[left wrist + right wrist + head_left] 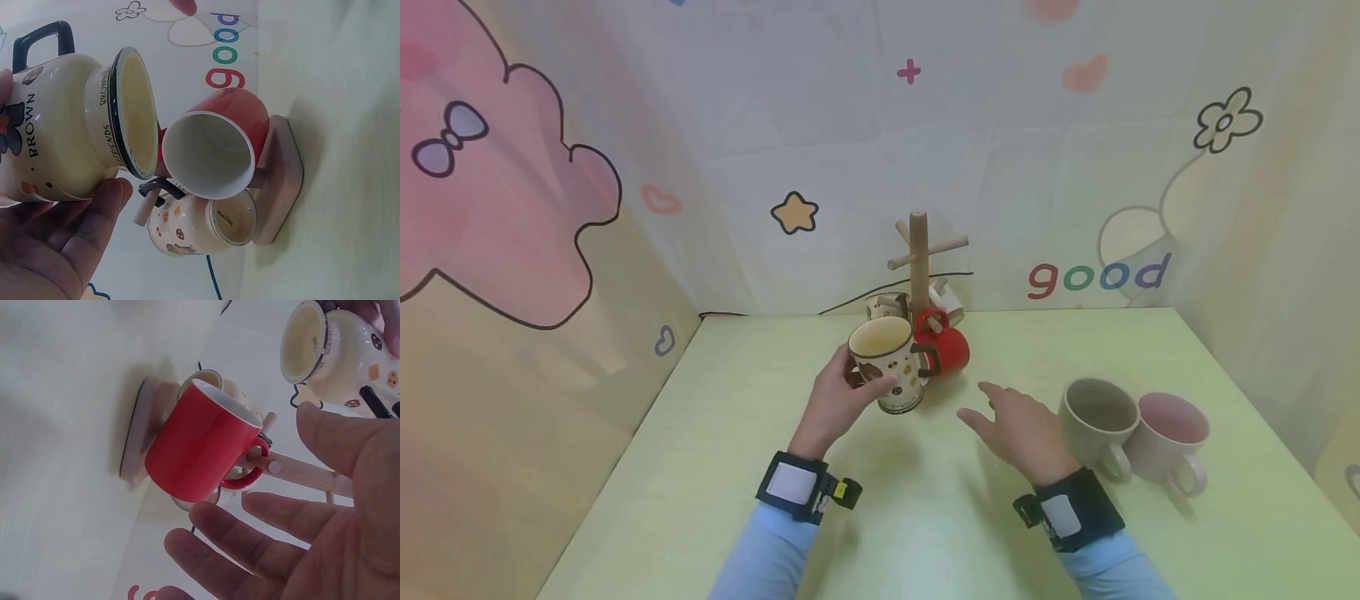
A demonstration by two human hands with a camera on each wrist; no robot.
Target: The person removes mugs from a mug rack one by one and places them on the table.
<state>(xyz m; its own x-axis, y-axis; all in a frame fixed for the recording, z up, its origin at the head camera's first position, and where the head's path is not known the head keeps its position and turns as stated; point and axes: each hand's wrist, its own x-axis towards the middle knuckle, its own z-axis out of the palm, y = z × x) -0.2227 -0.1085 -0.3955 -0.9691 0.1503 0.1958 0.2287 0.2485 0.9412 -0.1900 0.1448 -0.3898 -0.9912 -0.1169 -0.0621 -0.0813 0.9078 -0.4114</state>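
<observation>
Rack of round wooden pegs stands on the pale table and bears three mugs: one glossy red, one white, one patterned. A fourth, the rounded cream mug with dark handle and biscuit prints, is grasped by the left hand before the rack, blocking its lower part. Two more, a grey mug and a pink mug, stand by the empty right hand, its fingers spread.

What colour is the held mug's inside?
Pale yellow; the mug's inside shows best in the head view.
</observation>
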